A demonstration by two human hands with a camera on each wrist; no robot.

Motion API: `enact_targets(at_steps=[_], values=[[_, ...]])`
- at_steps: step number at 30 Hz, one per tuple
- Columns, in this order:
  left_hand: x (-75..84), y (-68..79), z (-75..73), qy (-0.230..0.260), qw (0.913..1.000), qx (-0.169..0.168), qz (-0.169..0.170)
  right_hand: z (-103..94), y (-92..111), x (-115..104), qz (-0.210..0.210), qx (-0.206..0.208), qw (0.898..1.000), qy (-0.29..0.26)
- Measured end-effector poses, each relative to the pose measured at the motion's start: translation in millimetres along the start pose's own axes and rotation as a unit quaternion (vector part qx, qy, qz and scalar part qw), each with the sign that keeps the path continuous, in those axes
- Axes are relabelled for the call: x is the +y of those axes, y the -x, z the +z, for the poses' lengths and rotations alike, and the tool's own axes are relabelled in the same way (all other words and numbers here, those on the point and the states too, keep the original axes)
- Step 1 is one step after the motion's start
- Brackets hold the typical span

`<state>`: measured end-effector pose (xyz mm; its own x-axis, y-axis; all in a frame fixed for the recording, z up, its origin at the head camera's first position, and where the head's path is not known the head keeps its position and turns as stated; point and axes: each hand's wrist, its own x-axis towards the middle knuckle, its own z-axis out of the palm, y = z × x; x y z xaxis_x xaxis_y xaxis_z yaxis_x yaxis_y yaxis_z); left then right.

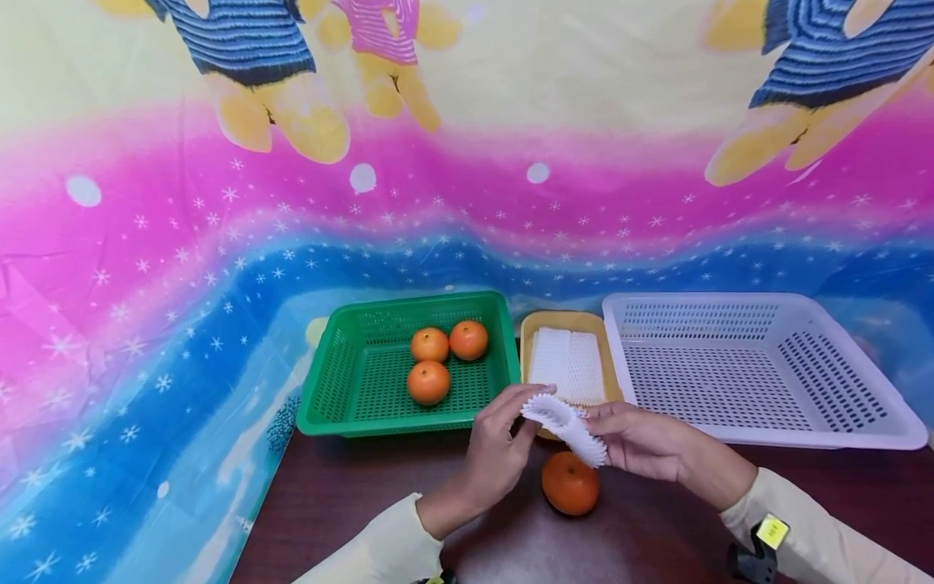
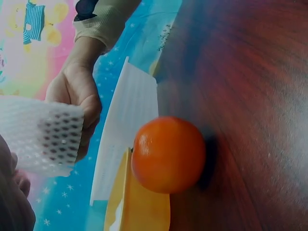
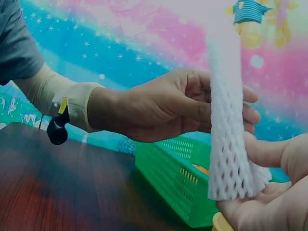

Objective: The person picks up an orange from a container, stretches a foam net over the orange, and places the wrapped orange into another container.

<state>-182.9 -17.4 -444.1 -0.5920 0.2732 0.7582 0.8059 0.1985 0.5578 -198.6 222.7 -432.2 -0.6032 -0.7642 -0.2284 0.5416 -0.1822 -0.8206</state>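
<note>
Taken from the head view, a white foam net sleeve hangs above the dark reddish-brown wood-look surface, apart from a loose round orange fruit resting on the surface just below it, at six o'clock. The left-hand grip, between eight and nine o'clock, holds one end of the sleeve between thumb and fingers; the right-hand grip, at three o'clock, pinches the other end. Neither touches the fruit.

The step in hand appears to be spreading the sleeve's mouth ready for the fruit. The next move likely calls for keeping that mouth round, bringing it down to six o'clock and easing the stretchy net over the fruit without tearing it.

At twelve o'clock a yellow shallow tray holds flat white net sleeves. Between nine and ten, a green perforated plastic basket carries three orange fruits; between two and three sits a pale lilac-white perforated plastic basket.

A small yellow label near the right cuff bears dark marks too small to read. No brand is legible.
</note>
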Motion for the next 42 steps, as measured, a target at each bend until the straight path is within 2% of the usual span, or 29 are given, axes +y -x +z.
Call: enact_targets(at_steps=[2,4,5,7,10,12,15,17,19,23,27,30,35,42], values=[[2.6,1.2,0.8,0.019,0.9979,-0.001,-0.062,0.1,0.3,-1.1,-0.010,0.006,1.000,-0.014],[5.5,2.6,1.8,0.054,0.9878,-0.003,-0.146,-0.3,0.6,-1.6,-0.025,0.007,0.999,-0.035],[6.9,3.1,2.5,0.075,0.9785,-0.006,-0.192,-0.5,0.9,-1.7,-0.034,0.004,0.998,-0.045],[9.8,3.7,4.1,0.120,0.9537,-0.011,-0.276,-1.3,1.3,-1.3,-0.055,-0.010,0.996,-0.067],[12.8,3.0,7.7,0.180,0.9160,-0.018,-0.358,-2.9,0.6,-0.2,-0.086,-0.046,0.991,-0.095],[15.0,1.6,10.0,0.219,0.8948,-0.020,-0.389,-3.4,-0.7,0.0,-0.098,-0.072,0.986,-0.112],[17.6,-0.8,12.9,0.270,0.8685,-0.017,-0.416,-3.3,-2.9,0.4,-0.107,-0.097,0.982,-0.124],[18.8,-2.1,14.2,0.291,0.8561,-0.012,-0.427,-2.3,-3.7,0.6,-0.108,-0.095,0.982,-0.121],[19.5,-3.2,15.1,0.304,0.8477,-0.005,-0.435,-1.0,-4.0,1.0,-0.108,-0.081,0.984,-0.116],[19.2,-4.0,15.7,0.321,0.8374,0.004,-0.443,1.0,-3.9,2.1,-0.105,-0.056,0.987,-0.110],[19.2,-4.7,15.1,0.339,0.8293,-0.011,-0.444,0.8,-4.3,3.2,-0.109,-0.064,0.985,-0.116],[19.3,-5.3,15.0,0.348,0.8265,-0.021,-0.442,0.6,-5.0,3.5,-0.113,-0.073,0.984,-0.120],[17.0,-4.8,16.3,0.348,0.8295,-0.027,-0.436,1.0,-6.5,3.2,-0.116,-0.080,0.983,-0.121],[11.6,-4.5,17.8,0.332,0.8429,-0.049,-0.421,0.3,-7.3,2.9,-0.118,-0.096,0.981,-0.124]])
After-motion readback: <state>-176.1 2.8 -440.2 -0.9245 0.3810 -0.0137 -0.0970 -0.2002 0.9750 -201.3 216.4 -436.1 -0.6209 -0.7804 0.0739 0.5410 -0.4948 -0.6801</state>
